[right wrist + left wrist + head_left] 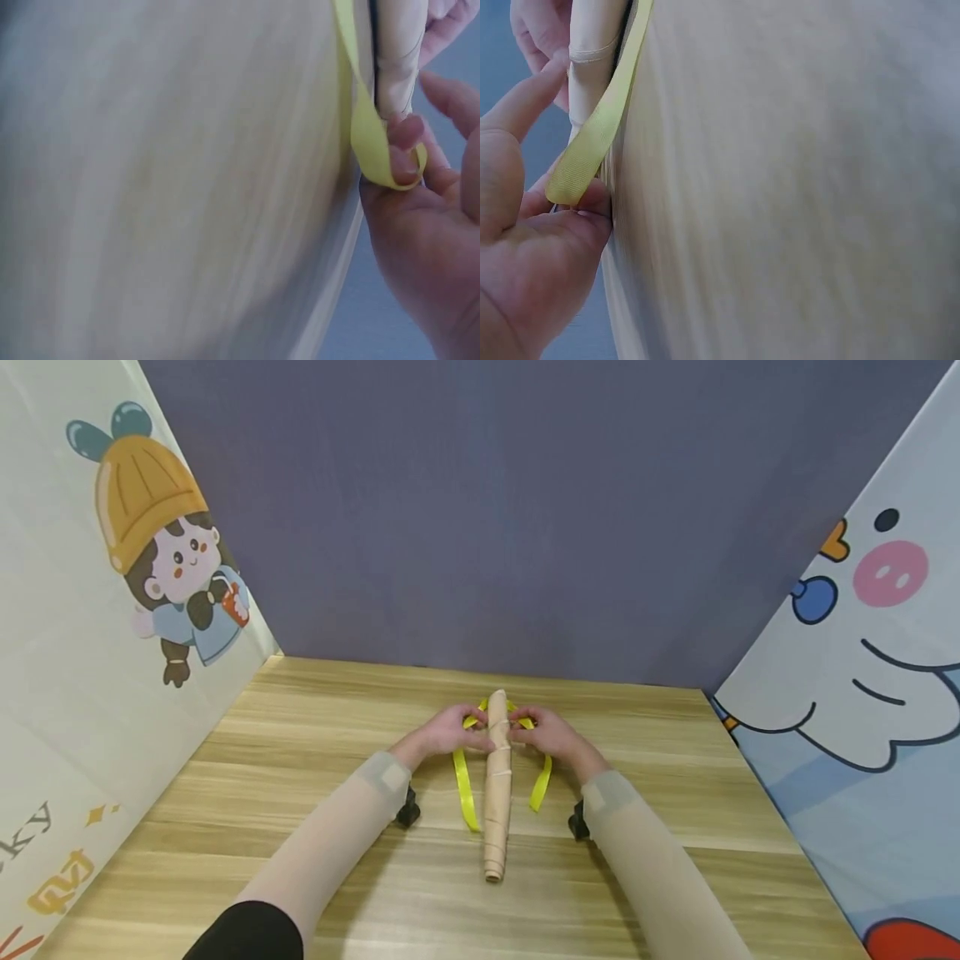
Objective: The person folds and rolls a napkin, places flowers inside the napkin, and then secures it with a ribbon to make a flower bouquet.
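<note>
A long beige roll (497, 802), layered at its near end, lies lengthwise on the table between the hands. A yellow ribbon (465, 789) passes behind its far part, one tail running down each side. My left hand (450, 729) is at the roll's left, thumb extended to it; in the left wrist view the ribbon (600, 131) crosses its curled fingers. On the opposite side, my right hand (551, 732) mirrors it, fingertips right at the roll. The right wrist view has the ribbon (367, 135) looped about that hand's bent fingers. The ribbon's stretch behind the roll is hidden.
The wood-grain table (337, 893) ends at a grey-blue back wall (480, 527). Printed cartoon panels stand at left (60, 635) and right (825, 693). Black wrist cameras hang under both forearms, close over the tabletop.
</note>
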Motion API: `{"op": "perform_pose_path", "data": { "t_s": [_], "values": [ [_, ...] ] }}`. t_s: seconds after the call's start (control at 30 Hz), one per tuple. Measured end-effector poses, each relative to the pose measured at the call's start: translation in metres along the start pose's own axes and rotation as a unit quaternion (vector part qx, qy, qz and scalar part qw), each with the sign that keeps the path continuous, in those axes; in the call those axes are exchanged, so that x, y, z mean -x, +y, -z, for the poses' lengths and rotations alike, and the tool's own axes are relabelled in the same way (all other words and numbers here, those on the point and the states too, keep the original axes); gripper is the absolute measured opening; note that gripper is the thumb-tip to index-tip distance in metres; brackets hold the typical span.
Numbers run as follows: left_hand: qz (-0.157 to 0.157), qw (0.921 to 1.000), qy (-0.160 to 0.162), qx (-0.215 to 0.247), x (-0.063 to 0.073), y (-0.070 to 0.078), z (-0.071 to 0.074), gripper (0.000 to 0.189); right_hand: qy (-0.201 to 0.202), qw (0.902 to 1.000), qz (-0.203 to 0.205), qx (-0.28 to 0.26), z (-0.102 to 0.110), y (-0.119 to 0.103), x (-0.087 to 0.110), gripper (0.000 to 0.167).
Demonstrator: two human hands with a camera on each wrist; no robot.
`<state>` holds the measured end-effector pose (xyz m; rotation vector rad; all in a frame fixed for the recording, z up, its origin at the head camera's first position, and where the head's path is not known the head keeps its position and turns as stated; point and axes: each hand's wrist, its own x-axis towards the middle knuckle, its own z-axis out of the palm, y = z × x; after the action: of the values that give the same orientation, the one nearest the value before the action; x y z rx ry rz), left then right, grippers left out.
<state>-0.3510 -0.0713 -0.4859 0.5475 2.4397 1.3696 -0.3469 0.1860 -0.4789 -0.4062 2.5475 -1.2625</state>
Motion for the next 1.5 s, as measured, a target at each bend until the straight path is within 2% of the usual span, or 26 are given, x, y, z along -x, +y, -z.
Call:
{"op": "perform_pose_path", "data": {
  "t_s": [0.17,0.27,0.37,0.63,0.77,0.87,1.07,1.5],
  "values": [
    [-0.004,0.9987,-0.044,-0.023,0.004,0.005,0.001,0.067,-0.044,0.9989,-0.012,-0.013,0.003,-0.001,0.005,0.054],
    [-0.004,0.9965,-0.075,-0.038,0.005,0.007,0.001,0.068,-0.077,0.9969,-0.012,-0.001,0.003,-0.002,0.007,0.053],
    [-0.006,0.9951,-0.091,-0.038,0.004,0.008,0.001,0.068,-0.094,0.9955,-0.002,0.007,0.003,-0.003,0.008,0.052],
    [-0.008,0.9959,-0.074,-0.051,0.004,0.005,-0.003,0.067,-0.084,0.9961,0.012,0.027,-0.005,-0.006,0.010,0.050],
    [-0.005,0.9969,-0.071,-0.035,0.008,0.005,-0.006,0.065,-0.079,0.9965,0.012,0.023,-0.008,-0.006,0.012,0.045],
    [-0.010,0.9971,-0.071,-0.025,0.011,0.006,-0.006,0.058,-0.078,0.9965,0.018,0.023,-0.009,-0.005,0.012,0.037],
    [-0.038,0.9949,-0.085,-0.039,0.013,0.008,-0.003,0.035,-0.083,0.9951,0.020,0.050,-0.007,-0.006,0.012,0.025],
    [-0.046,0.9933,-0.086,-0.062,0.012,0.007,-0.005,0.023,-0.071,0.9939,0.037,0.076,-0.010,-0.010,0.017,0.017]
  ]
}}
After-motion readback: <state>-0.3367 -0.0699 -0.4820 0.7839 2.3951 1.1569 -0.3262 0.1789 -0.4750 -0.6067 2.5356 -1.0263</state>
